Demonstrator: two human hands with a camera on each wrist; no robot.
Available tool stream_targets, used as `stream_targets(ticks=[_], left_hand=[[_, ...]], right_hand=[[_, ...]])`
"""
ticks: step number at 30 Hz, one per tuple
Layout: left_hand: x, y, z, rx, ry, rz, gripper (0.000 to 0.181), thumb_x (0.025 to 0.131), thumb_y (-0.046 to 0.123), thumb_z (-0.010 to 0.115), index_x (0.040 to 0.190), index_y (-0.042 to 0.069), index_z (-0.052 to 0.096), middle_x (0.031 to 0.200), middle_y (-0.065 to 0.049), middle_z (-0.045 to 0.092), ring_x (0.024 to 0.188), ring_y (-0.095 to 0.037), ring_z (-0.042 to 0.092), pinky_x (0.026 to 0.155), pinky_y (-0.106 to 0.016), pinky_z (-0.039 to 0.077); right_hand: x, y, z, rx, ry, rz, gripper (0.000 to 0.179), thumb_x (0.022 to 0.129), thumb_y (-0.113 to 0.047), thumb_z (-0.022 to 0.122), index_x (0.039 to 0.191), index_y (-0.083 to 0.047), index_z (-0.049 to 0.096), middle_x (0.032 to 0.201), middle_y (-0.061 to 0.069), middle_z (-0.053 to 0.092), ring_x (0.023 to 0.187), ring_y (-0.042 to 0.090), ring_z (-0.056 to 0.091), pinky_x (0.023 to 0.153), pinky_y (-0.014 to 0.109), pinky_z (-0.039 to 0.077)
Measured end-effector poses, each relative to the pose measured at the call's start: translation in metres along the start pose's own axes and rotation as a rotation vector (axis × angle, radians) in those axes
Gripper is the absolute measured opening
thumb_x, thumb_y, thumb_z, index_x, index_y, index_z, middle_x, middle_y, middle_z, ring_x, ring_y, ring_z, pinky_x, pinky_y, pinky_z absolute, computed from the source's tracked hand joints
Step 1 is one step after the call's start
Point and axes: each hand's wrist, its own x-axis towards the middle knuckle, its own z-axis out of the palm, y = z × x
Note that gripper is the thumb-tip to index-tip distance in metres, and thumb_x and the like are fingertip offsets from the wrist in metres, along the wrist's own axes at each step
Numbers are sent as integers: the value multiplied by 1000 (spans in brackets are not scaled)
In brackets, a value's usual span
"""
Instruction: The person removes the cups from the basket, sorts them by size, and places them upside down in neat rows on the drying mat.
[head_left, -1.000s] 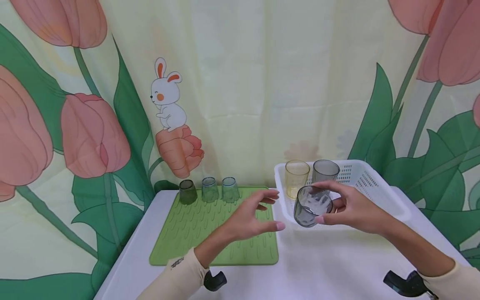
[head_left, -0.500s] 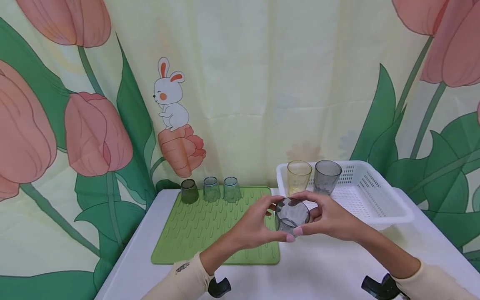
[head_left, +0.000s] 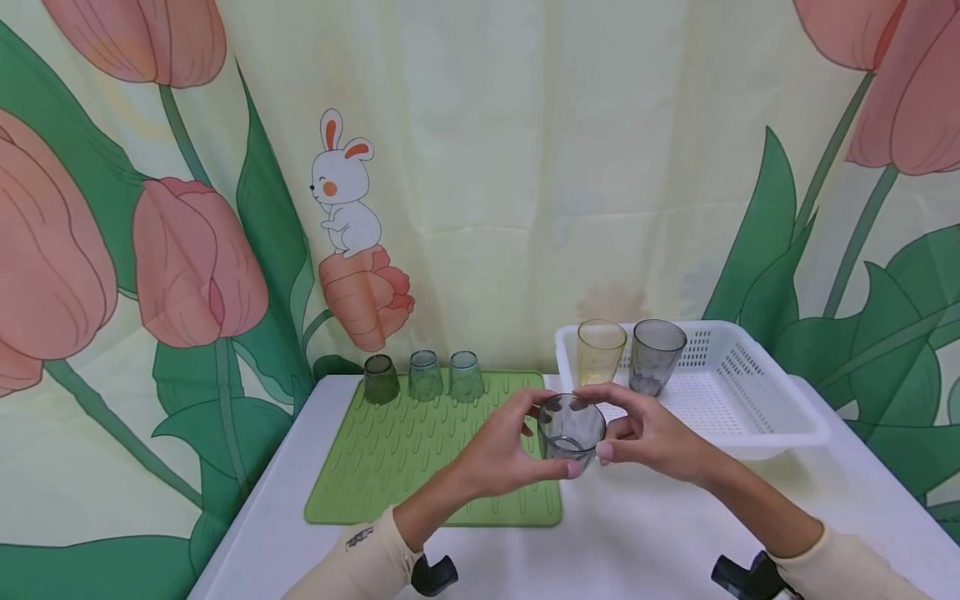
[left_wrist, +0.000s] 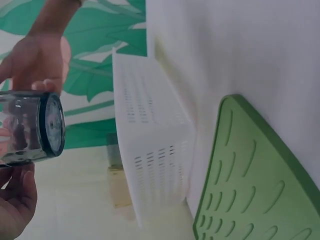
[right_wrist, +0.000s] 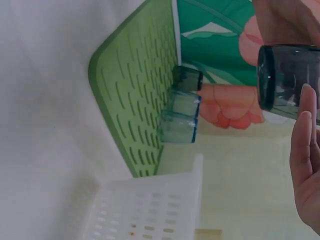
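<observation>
A clear grey drinking glass (head_left: 572, 429) is held upright in the air between both hands, in front of the white basket. My left hand (head_left: 498, 446) grips its left side, thumb low in front and fingers behind. From the right, my right hand (head_left: 656, 433) holds it with fingers at the rim and the thumb on the side. Its thick base (left_wrist: 52, 124) shows in the left wrist view. On the green drying mat (head_left: 435, 475), a dark glass (head_left: 381, 380) and two bluish glasses (head_left: 425, 377) stand upside down in a row at the back.
The white perforated basket (head_left: 750, 400) stands right of the mat. A yellow glass (head_left: 600, 350) and a taller grey glass (head_left: 657, 358) are at its left end. A curtain with printed tulips and a rabbit hangs behind the white table (head_left: 637, 533).
The right hand has brought the grey glass left and away from the basket. The left hand, apart from it one second ago, now grips it too. The glasses on the mat have not moved.
</observation>
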Motion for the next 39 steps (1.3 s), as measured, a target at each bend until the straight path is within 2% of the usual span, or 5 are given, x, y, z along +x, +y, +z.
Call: stream_targets(ticks=[5,9,15,24,39], left_hand=[[-1,4,-6,-22,9,-8,80,76,35,87,142,13,47,126,1,60,108,-17,59,88,-28,51],[-2,8,-7,-43,22,-1,80,76,32,87,142,13,47,125,2,61,107,-14,58,89,-27,51],[-5,8,-6,-77,25,-5,78,77,31,87,142,12,48,129,-1,60,111,-17,59,91,-26,52],[-12,2,-10,-137,43,-48,80,78,29,86,145,13,45,132,-2,59,111,-18,59,93,-29,52],[-28,-16,-18,-164,2,-109,85,81,29,85,150,18,38,134,3,56,116,-17,61,90,-29,52]], right_hand=[[2,19,7,83,-30,-1,75,87,-5,75,149,6,33,136,5,53,72,5,65,69,25,54],[5,36,18,137,-69,-13,78,85,-5,77,148,7,33,132,9,59,78,5,62,64,24,53],[9,49,38,130,-57,65,72,83,-5,76,145,4,40,126,14,59,101,13,62,76,36,59],[10,49,38,196,-46,76,61,87,0,71,138,14,40,109,7,69,89,10,65,69,32,59],[8,47,32,245,34,80,49,90,2,67,133,7,46,98,1,69,70,7,65,62,26,55]])
